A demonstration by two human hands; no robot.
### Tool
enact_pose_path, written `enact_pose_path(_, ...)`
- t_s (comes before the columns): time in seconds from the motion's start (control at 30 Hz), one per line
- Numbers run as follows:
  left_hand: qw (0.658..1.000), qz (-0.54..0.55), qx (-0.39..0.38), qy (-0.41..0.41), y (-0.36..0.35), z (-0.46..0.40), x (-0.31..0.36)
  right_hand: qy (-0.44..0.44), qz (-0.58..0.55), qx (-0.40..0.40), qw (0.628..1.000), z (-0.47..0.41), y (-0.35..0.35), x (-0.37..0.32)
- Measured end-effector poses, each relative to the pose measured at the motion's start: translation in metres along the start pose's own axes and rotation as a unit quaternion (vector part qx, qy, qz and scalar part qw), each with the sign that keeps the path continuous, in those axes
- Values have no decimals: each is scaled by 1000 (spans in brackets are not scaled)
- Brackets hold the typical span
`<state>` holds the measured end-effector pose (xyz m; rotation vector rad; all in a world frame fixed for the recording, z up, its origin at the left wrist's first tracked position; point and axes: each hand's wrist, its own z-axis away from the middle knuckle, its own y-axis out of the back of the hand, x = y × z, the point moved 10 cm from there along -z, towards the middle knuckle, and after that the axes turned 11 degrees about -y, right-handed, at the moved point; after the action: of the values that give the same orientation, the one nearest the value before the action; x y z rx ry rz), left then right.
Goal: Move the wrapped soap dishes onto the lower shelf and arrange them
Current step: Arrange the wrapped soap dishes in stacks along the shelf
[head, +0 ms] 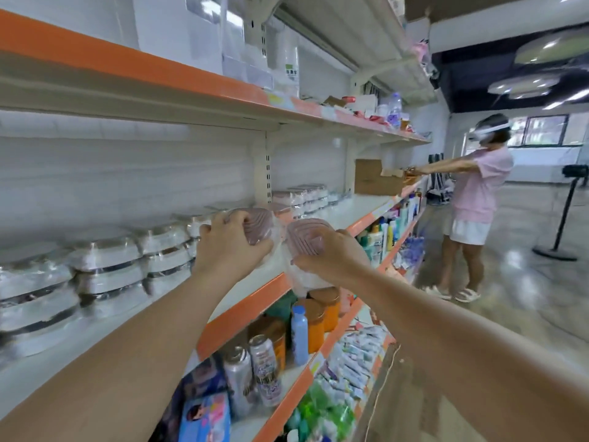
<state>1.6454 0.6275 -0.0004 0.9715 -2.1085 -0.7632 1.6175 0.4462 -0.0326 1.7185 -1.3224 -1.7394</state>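
My left hand point(232, 244) grips a pink ribbed soap dish in clear wrap point(259, 226), held just above the white shelf point(350, 208) with the orange front edge. My right hand point(331, 253) holds a second pink wrapped soap dish point(307, 239) right beside it, out over the shelf's front edge, with loose wrap hanging below. More wrapped pink dishes point(299, 196) stand stacked further along the same shelf, near its back wall.
Stacks of wrapped silver-and-white containers point(105, 269) line the shelf on the left. A cardboard box point(376, 177) sits further right. Bottles, cans and packets fill the shelves below. Another person point(478, 199) in a headset stands in the aisle, reaching to the shelf.
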Motion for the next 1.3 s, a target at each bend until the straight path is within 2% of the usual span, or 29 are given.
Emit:
enact_pose_path(0.23,999,20,-27,-18,-102,-113,34,-35,-4,11,999,-125,22,57)
enact_pose_path(0.4,1000,-12,-20,-13,-163,-176,49,-25,1,6,1000,-214,21,98)
enact_pose_path(0.63,995,-54,9,78,-238,-247,56,50,-6,-49,998,-344,13,132)
enact_pose_path(1.0,978,-131,67,150,-282,-348,34,151,-60,-82,983,-491,-7,107)
enact_pose_path(1.3,962,-156,106,196,-297,-412,-14,213,-13,-87,973,-576,-32,50)
